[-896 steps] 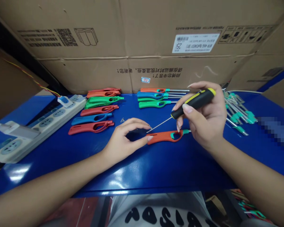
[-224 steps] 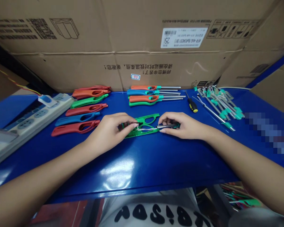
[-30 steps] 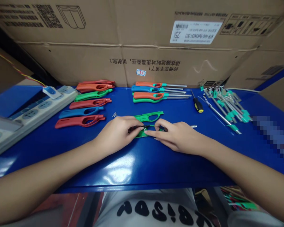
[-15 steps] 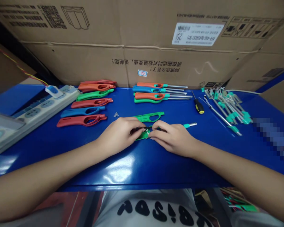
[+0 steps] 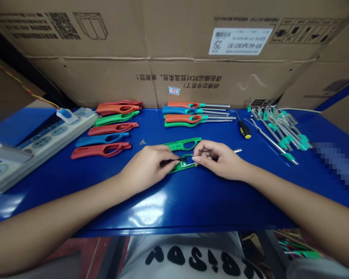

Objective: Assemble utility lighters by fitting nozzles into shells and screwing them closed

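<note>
A green lighter handle half lies between my hands on the blue table. My left hand is closed, pinching a small black part over it. From that part a thin white wire runs to my right hand, whose thumb and forefinger are pinched at the wire's end. Its other fingers are curled in. A metal tube's tip shows beyond the right hand, the rest hidden. Just behind lies another green handle half.
At the left are several coloured lighter handles, small screws and a power strip. Assembled lighters lie at the back, a screwdriver and a pile of metal tubes to the right. A cardboard box stands behind.
My right hand has drawn back slightly and turned, its fingers curling in. More of the white wire and the black part now shows. The left hand keeps its place.
</note>
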The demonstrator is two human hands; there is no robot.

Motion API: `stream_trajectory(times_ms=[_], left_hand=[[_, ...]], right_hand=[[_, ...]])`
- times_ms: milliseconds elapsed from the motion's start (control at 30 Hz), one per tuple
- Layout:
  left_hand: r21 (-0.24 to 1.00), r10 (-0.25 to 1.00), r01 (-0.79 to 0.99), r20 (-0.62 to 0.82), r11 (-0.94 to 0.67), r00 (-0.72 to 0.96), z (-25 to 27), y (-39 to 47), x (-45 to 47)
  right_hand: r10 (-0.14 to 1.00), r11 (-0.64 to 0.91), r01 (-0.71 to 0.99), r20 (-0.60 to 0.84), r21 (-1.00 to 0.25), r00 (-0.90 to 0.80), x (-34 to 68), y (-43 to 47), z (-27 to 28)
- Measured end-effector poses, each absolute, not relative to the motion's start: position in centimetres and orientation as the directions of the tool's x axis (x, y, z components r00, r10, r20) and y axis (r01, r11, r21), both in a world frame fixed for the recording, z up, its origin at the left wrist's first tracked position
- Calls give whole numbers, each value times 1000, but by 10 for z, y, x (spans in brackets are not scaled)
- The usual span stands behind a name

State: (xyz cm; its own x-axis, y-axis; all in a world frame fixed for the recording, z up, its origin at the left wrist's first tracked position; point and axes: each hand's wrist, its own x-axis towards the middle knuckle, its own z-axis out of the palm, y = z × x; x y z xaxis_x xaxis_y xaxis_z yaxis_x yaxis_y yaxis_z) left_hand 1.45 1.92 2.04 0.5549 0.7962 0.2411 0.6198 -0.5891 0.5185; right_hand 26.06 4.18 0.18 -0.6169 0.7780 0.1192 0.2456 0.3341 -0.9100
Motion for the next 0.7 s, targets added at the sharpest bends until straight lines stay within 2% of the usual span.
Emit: stream_trajectory(times_ms=[133, 267, 400, 700], left_hand=[[557, 822, 621, 230, -551, 522, 19, 18, 16], [570, 827, 617, 236, -543, 510, 17, 17, 16], [543, 812, 620, 241, -567, 531, 18, 17, 16], [516, 804, 627, 262, -584, 534, 15, 17, 16]], right_hand=[[752, 246, 139, 99, -959, -651, 266, 47, 7], [742, 216, 105, 93, -971, -664, 269, 51, 10], [743, 210, 125, 75, -970, -665, 269, 52, 9], [741, 303, 213, 89, -929, -666, 265, 50, 7]])
